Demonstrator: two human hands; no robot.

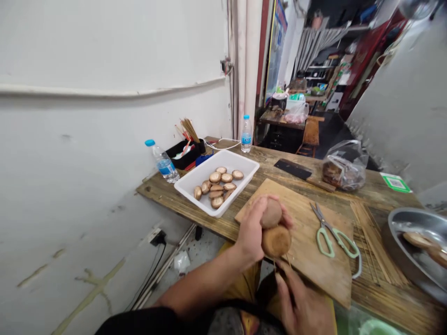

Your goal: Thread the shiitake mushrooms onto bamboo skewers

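Mid-frame, a cutting board (314, 251) lies on the table (167, 193), scissors (333, 235) on its right part. The tray (244, 164) of mushrooms (218, 186) sits left of it, a cleaver (296, 170) and bag (344, 167) behind. The left hand (251, 230) holds two mushrooms (275, 228) over its near-left edge.

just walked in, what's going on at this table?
A person holds two mushrooms on a skewer above the board. The left hand grips the top mushroom; the second mushroom sits just below it. The right hand pinches the skewer from underneath. More mushrooms lie in the white tray; scissors lie on the board.
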